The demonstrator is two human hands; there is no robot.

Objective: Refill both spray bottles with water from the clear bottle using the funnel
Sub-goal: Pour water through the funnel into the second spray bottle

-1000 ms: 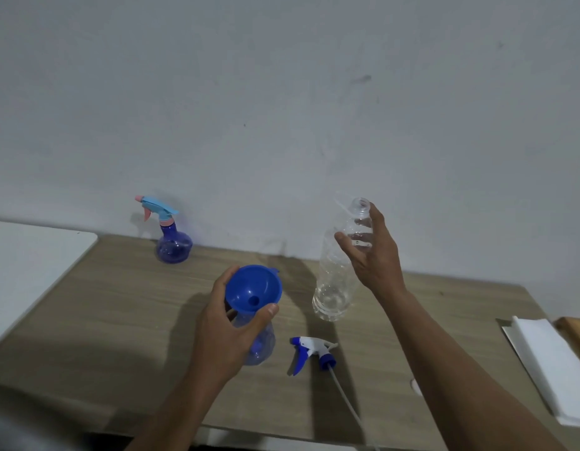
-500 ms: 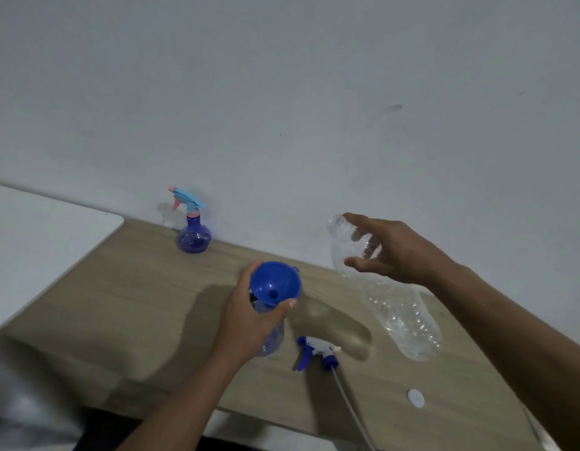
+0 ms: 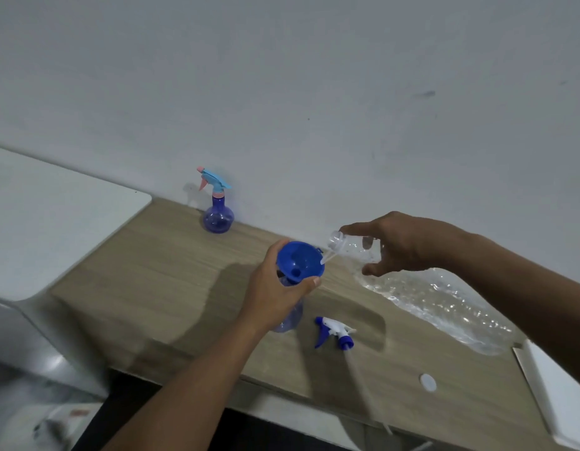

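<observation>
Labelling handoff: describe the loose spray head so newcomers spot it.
On the wooden table, look right of the funnel-topped bottle the left hand grips. The spray head lies on its side: white and dark blue, unlike the mounted pale-blue one on the far bottle.

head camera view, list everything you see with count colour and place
clear bottle: 1, clear, tilted, mouth over the funnel, water running out
funnel: 1, blue, atop the open spray bottle
open spray bottle: 1, translucent blue, table centre
capped spray bottle: 1, purple, light blue and pink head, back by the wall
spray head: 1, white and blue, lying right of the open spray bottle
cap: 1, white, near the table's front edge
table: 1, light wood
white sheet: 1, white, table's right end
left hand: 1, fingers grip the funnel
right hand: 1, fingers grip the clear bottle
</observation>
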